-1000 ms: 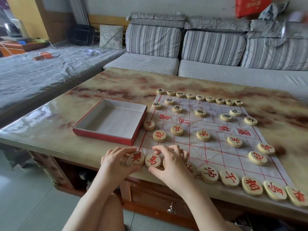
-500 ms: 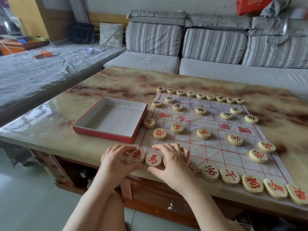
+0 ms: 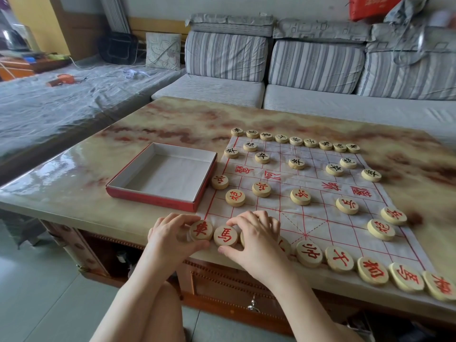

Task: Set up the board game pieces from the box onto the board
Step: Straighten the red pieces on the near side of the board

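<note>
**Hardly anything is being shifted at the near-left corner**

Since the earlier views, both hands are being kept at the same corner of the board. The two pieces under them are being left almost where they were, and only the view is being tipped slightly.

The left hand [image 3: 170, 239] is being curled round the corner piece [image 3: 201, 230], marked 車 in red, with fingers on its far edge and the thumb at its near edge. The second piece [image 3: 225, 235], marked 馬 in red, is being pinched between the thumb and forefinger of the right hand [image 3: 256, 239]. A third piece is being covered by that hand's palm and cannot be read.

The board [image 3: 315, 218], a creased white cloth with a red grid, is being spread over a glossy marbled table [image 3: 172, 119] in cream and rust. Red-lettered pieces are being lined along its near rows and the black-lettered pieces [image 3: 296, 141] along its far edge. The box [image 3: 158, 196], red outside and white inside, is being left open just beside the cloth's left edge.

At mid-board the character 河 [image 3: 272, 177] is being shown in red, turned away from the viewer. Behind the table a grey striped sofa [image 3: 315, 65] is being seen, and to the left a plastic sheet [image 3: 61, 102] is being draped over a low surface. On the red bag [image 3: 367, 6] at the top edge, the writing is too blurred to read.
</note>
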The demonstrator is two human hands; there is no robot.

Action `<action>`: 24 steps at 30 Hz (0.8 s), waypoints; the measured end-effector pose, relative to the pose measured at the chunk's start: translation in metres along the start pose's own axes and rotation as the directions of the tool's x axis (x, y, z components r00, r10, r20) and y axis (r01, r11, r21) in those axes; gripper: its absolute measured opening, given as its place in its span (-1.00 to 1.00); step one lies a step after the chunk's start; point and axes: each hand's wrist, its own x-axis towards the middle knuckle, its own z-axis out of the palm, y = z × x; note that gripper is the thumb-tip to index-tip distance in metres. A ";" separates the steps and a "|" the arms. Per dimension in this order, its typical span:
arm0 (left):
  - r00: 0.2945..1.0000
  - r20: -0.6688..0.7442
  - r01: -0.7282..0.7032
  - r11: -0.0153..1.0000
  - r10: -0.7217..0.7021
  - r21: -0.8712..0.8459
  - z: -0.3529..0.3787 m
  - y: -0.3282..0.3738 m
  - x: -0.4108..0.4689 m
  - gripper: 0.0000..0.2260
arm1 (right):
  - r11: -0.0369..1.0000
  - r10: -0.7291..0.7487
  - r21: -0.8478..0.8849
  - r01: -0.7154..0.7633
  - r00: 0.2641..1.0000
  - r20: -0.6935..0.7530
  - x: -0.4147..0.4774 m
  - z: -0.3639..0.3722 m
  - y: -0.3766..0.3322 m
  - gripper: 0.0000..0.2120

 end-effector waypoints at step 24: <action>0.931 0.091 -0.359 0.931 0.353 0.068 0.023 0.062 -0.016 -0.52 | 0.969 0.195 0.170 -0.180 0.978 -0.077 -0.050 -0.064 0.057 -0.56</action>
